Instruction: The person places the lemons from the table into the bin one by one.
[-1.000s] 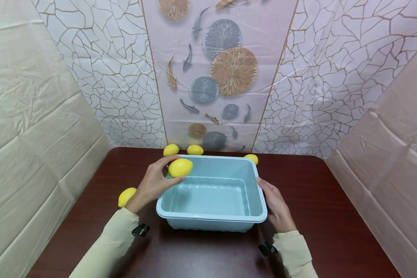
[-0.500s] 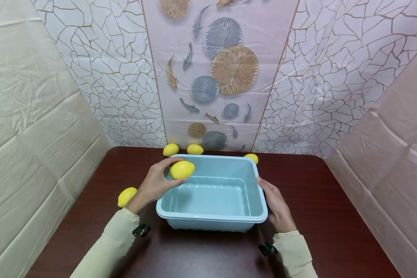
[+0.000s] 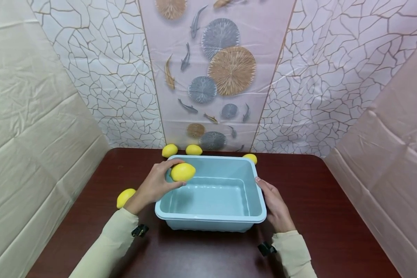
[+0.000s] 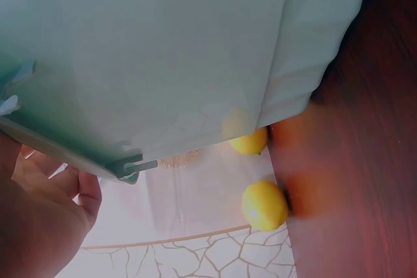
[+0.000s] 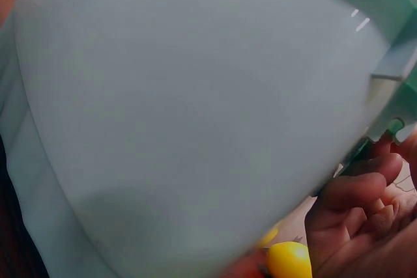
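Note:
A light blue plastic basin (image 3: 210, 218) stands on the dark red table in the head view. Over its left side my left hand (image 3: 156, 182) pinches a yellow lemon (image 3: 182, 172) between thumb and fingers. My right hand (image 3: 275, 204) grips the basin's right rim, thumb on top. In the right wrist view the right hand's curled fingers (image 5: 355, 193) are under the rim beside the basin's outer wall (image 5: 195, 109). The left wrist view shows the left hand (image 4: 49, 206) at the rim, with the basin's outer wall (image 4: 156, 56) hiding the held lemon.
Two lemons (image 3: 169, 150) lie behind the basin at the back left, and another lemon (image 3: 251, 158) peeks out past its back right corner. One more lemon (image 3: 126, 198) rests left of the basin by my left wrist. Patterned cloth walls (image 3: 205, 77) enclose the table (image 3: 208, 251).
My left hand has shifted slightly right and down with the lemon over the basin. The right hand keeps its grip on the rim, and the basin stays in place.

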`<state>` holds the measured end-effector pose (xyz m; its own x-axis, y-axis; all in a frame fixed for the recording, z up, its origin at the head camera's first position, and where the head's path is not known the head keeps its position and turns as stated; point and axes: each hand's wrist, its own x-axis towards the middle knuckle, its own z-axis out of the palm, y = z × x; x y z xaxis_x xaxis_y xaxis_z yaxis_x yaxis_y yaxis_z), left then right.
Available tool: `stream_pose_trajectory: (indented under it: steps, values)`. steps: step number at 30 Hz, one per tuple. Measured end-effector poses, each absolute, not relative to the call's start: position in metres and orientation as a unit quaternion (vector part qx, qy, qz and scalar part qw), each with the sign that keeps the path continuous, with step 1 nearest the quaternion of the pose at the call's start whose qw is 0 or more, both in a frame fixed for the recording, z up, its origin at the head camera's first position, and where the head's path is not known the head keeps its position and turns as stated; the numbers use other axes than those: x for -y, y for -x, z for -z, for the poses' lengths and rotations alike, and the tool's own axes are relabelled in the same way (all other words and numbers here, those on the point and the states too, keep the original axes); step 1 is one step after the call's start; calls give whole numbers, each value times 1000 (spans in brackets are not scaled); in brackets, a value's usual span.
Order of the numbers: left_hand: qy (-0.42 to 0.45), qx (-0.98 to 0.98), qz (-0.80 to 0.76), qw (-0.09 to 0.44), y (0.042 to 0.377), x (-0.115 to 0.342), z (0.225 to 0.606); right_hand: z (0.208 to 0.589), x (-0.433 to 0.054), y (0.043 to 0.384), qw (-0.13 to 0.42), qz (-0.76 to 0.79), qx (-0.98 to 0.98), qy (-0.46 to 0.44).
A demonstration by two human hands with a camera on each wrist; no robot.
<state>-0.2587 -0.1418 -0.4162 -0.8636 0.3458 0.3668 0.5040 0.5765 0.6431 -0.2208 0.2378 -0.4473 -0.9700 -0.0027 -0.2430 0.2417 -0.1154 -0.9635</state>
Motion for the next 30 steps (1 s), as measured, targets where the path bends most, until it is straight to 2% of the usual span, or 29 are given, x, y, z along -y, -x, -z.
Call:
stream_pose_trajectory:
  steps: [30]
  values:
    - [284, 881, 367, 88, 263, 142, 421, 445, -238, 221, 79, 735, -666, -99]
